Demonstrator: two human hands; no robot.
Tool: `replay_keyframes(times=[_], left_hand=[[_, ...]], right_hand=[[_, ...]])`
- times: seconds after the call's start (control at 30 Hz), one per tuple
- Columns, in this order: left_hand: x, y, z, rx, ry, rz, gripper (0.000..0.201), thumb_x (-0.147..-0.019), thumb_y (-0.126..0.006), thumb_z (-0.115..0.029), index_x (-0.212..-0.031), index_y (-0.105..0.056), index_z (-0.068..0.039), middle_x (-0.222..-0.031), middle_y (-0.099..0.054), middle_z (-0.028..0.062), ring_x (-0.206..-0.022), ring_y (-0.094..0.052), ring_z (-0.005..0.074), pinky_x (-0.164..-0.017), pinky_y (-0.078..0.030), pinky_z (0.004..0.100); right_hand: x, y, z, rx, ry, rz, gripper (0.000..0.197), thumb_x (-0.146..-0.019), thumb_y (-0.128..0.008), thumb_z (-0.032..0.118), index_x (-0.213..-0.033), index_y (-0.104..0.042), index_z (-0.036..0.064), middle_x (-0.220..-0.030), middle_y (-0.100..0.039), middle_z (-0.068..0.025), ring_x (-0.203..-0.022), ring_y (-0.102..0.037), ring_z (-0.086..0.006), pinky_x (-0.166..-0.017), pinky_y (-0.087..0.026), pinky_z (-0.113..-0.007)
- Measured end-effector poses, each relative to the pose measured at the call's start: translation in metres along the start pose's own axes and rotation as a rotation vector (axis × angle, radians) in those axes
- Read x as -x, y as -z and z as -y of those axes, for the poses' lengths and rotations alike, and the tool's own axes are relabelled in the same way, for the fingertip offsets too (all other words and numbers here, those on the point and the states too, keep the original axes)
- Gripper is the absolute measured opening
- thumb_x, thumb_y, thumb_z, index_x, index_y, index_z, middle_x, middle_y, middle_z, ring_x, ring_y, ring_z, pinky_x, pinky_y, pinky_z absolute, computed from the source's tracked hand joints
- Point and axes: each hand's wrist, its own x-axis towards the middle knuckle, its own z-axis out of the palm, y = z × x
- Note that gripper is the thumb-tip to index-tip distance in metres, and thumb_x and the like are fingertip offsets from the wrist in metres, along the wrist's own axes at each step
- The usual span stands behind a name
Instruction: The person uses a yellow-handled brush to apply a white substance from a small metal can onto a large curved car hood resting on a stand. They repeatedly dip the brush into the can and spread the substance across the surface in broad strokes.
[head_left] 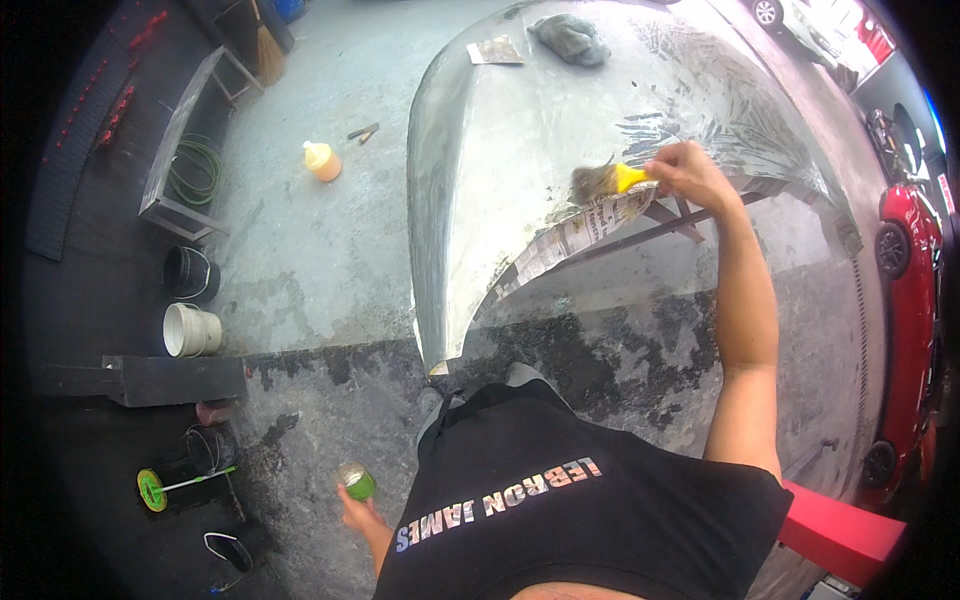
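My right hand (692,177) is closed round the yellow handle of a paintbrush (598,184). Its dark bristles touch the near edge of a large, curved grey-white car body panel (530,130). Dark streaks of brushed-on material cover the panel's right part. Printed paper (575,235) lines the panel's lower edge. Low at my left side, my left hand (360,512) grips a small green jar (357,483) with a pale upper part; its contents cannot be made out. A crumpled dark grey cloth (572,40) and a flat piece of sandpaper (495,51) lie on top of the panel.
A bottle (322,161) of orange liquid stands on the floor left of the panel. Further left are a metal bench frame (178,160) with a green hose, a black bucket (190,273) and a white bucket (193,331). A red car (908,330) stands at the right.
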Motion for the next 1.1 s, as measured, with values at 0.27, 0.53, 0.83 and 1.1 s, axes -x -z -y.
replay_keyframes(times=[0.27, 0.53, 0.83, 1.1], left_hand=[[-0.035, 0.004, -0.004, -0.217, 0.043, -0.026, 0.069, -0.084, -0.077, -0.055, -0.11, -0.067, 0.008, -0.111, -0.068, 0.0182, -0.095, -0.069, 0.0304, -0.079, -0.059, 0.0413], [-0.042, 0.005, -0.006, -0.202, 0.054, -0.023, 0.066, -0.083, -0.078, -0.053, -0.109, -0.068, 0.007, -0.108, -0.069, 0.0178, -0.094, -0.069, 0.0315, -0.077, -0.059, 0.0429], [-0.056, 0.001, -0.033, -0.267, 0.049, 0.039, 0.069, -0.083, -0.079, -0.052, -0.111, -0.067, 0.009, -0.111, -0.068, 0.0189, -0.097, -0.068, 0.0322, -0.079, -0.059, 0.0426], [-0.074, -0.014, -0.054, -0.245, -0.005, 0.054, 0.069, -0.081, -0.081, -0.053, -0.11, -0.067, 0.009, -0.112, -0.067, 0.0185, -0.098, -0.067, 0.0309, -0.077, -0.058, 0.0429]], right_hand=[[0.033, 0.004, 0.017, -0.178, 0.087, -0.196, 0.037, -0.094, -0.069, 0.033, -0.115, -0.073, 0.0024, -0.082, -0.071, -0.0068, -0.074, -0.062, -0.014, -0.071, -0.048, -0.031], [0.097, -0.159, 0.005, -0.326, 0.29, -0.541, 0.036, -0.099, -0.063, 0.016, -0.133, -0.063, 0.0036, -0.086, -0.069, -0.0056, -0.076, -0.061, -0.0111, -0.069, -0.049, -0.029], [0.14, -0.238, 0.018, -0.32, 0.154, -0.575, 0.036, -0.097, -0.065, 0.012, -0.131, -0.063, 0.002, -0.109, -0.074, -0.0193, -0.099, -0.073, -0.0283, -0.085, -0.054, -0.039], [0.193, -0.239, -0.001, -0.693, -0.053, -0.501, 0.025, -0.102, -0.059, 0.017, -0.12, -0.062, -0.0004, -0.081, -0.067, -0.0102, -0.066, -0.062, -0.0158, -0.06, -0.047, -0.029]])
